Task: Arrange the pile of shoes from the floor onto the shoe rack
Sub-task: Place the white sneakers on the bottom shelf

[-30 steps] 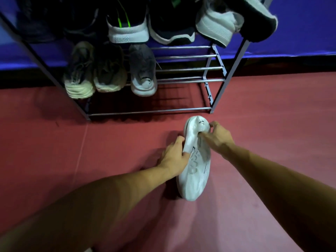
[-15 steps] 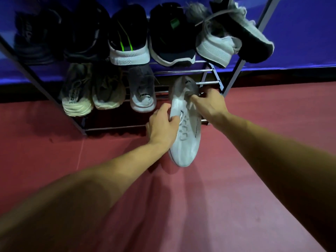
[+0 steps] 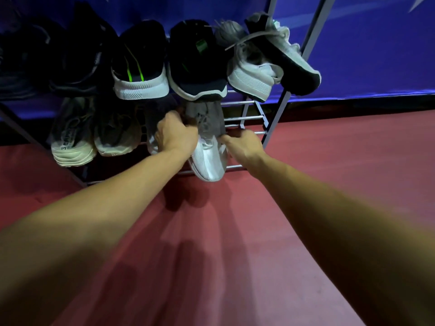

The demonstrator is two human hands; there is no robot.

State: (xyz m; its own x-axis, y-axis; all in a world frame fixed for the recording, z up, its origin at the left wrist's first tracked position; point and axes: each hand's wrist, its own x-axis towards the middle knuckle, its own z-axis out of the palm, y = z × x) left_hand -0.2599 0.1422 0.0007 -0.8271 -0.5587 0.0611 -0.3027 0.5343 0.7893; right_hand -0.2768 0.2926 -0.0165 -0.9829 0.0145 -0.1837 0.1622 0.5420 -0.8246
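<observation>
A white and grey sneaker [image 3: 208, 158] lies on the bottom tier of the metal shoe rack [image 3: 249, 118], its pale end sticking out over the front bar. My left hand [image 3: 175, 135] grips its left side, and my right hand [image 3: 243, 147] pinches its right edge. Just left of it stands a grey sneaker [image 3: 151, 128], partly hidden by my left hand. Two beige sneakers [image 3: 70, 140] fill the left of the same tier.
The tier above carries black shoes [image 3: 138, 64] and a white pair [image 3: 266, 67] hanging over the right end. Bare rods remain right of the held sneaker. Red floor [image 3: 353, 161] spreads in front; a blue wall panel stands behind.
Both hands have carried the white sneaker up from the floor and pushed it onto the bottom tier beside the grey sneaker. The view has moved closer to the rack.
</observation>
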